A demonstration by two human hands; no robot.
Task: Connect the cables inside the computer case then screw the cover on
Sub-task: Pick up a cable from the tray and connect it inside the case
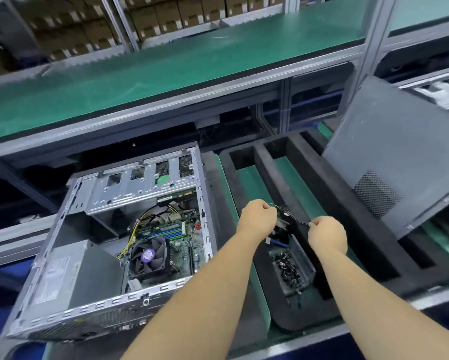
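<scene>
Black cable (297, 220) stretched between curled fingers: left hand (257, 219) pinches one end, right hand (326, 233) the other, above a black foam tray (353, 229) holding screws (289, 268). Open computer case (129, 242) lies left of both hands; its grey cover (389, 157) leans tilted at far right.

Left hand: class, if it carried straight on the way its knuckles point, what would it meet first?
Probably the black foam divider just beyond the thin black cable that the left hand pinches; depth is unclear from this single view.
</scene>
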